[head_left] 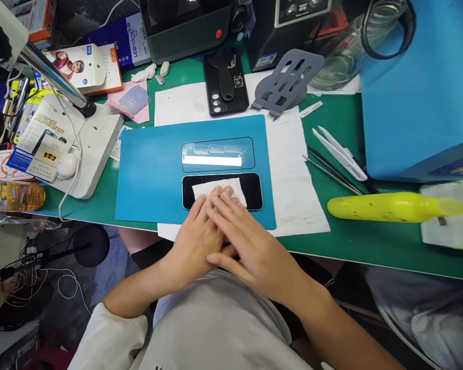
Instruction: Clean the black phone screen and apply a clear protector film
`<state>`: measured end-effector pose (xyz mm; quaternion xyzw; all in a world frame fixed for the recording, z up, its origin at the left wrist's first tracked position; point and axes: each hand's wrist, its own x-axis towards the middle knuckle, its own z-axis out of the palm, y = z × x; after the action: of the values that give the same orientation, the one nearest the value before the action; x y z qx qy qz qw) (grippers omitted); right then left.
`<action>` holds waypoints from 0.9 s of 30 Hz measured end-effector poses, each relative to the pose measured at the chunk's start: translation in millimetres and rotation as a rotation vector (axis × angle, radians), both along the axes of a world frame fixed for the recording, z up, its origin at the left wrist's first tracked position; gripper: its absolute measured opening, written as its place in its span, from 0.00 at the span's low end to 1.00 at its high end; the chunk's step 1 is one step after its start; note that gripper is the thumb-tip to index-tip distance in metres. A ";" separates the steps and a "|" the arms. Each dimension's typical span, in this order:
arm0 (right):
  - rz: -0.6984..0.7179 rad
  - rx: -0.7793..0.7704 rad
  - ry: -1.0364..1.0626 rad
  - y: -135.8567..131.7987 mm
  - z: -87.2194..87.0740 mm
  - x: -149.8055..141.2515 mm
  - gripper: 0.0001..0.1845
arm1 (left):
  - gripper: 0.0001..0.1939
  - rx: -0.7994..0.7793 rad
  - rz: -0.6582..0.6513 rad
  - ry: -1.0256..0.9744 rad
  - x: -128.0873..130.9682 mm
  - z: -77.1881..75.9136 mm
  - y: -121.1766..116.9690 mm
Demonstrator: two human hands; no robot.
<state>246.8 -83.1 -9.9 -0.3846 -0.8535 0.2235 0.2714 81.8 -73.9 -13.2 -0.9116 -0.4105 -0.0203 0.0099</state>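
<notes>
While the right hand (pixel 256 249) lies across the left hand (pixel 196 241), its fingers straight and thumb spread apart, fingertips of both rest on a small white rectangular wipe (pixel 237 189); whether the partly covered left hand grips it cannot be told. The wipe lies on a black-screened, pale-rimmed phone (pixel 254 191), near the front right corner of a blue rectangular mat (pixel 150 174) at the green desk's (pixel 355 241) front edge. A clear, black-bordered glass panel (pixel 218 149) lies just behind the phone
</notes>
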 end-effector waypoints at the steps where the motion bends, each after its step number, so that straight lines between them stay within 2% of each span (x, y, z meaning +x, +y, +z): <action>1: -0.002 0.005 0.053 3.4 -0.8 7.3 0.43 | 0.38 -0.007 0.003 -0.013 -7.1 1.8 1.8; 4: -0.115 0.056 0.120 16.6 -2.8 32.4 0.31 | 0.42 -0.016 0.024 -0.030 -26.7 7.1 4.5; 7: -0.218 0.103 0.072 30.0 -5.4 50.5 0.26 | 0.43 -0.039 0.049 -0.009 -40.3 12.1 2.8; 16: -0.271 -0.011 -0.090 39.5 -21.6 51.3 0.45 | 0.43 -0.126 0.128 -0.010 -47.9 21.8 0.0; 27: -0.223 0.045 -0.116 41.5 -23.3 52.3 0.45 | 0.44 -0.146 0.145 0.038 -41.9 27.3 7.5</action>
<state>299.2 -41.7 -33.1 -0.4830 -0.8246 0.1500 0.2536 40.0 -66.4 14.1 -0.8780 -0.4756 0.0279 -0.0473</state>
